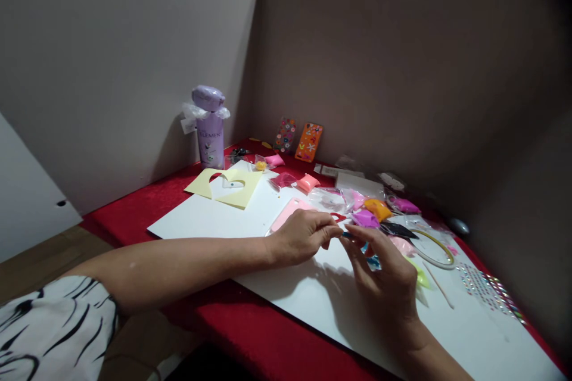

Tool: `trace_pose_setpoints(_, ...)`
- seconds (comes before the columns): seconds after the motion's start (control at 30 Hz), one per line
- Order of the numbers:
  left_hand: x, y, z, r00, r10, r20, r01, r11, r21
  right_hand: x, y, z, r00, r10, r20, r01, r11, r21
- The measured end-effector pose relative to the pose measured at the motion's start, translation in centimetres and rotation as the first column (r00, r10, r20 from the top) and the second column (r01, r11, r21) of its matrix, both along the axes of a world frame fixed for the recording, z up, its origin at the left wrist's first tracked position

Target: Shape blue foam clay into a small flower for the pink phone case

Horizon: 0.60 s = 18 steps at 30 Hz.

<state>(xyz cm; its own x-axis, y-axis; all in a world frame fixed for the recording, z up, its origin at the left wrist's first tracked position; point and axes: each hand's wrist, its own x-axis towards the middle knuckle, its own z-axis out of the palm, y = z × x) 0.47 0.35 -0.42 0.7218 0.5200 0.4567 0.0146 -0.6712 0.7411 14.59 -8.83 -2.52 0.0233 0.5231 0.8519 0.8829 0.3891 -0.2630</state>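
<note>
Above the white board (223,220), the fingertips of my left hand (301,238) and my right hand (388,274) meet in a pinch. Between them shows a small dark blue piece (347,234), mostly covered by the fingers; its kind is hard to make out. Behind my left hand lies a pink phone case (290,212), partly hidden by the hand. A red shape (338,216) sits just beyond my fingertips. Under my right hand, a bright blue packet (372,259) shows between the fingers.
Soft bright packets, such as a purple one (365,218) and an orange one (378,209), crowd the board's far side. Yellow paper with a heart cut-out (201,187), a purple bottle (211,143), an orange phone case (308,141), a hoop (447,261) and rhinestone sheets (480,286) surround them.
</note>
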Motion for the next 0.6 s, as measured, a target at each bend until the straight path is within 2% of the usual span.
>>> trace_pose_setpoints(0.2, -0.04, -0.06, 0.02, 1.0, -0.025, 0.009, 0.025, 0.999, -0.019, -0.01, 0.16, 0.03, 0.999, 0.051, -0.009, -0.051, 0.999, -0.003)
trace_pose_setpoints(0.4, -0.04, -0.09, 0.17, 1.0, -0.005, 0.02, 0.006, 0.998, -0.056, 0.04, -0.05, -0.18, 0.999, -0.037, -0.032, 0.036, 0.999, -0.03)
trace_pose_setpoints(0.6, 0.0, -0.07, 0.09, 0.999, -0.014, 0.031, 0.017, 0.996, -0.087, 0.14, -0.03, -0.07, 1.0, -0.014, -0.015, 0.014, 1.0, -0.01)
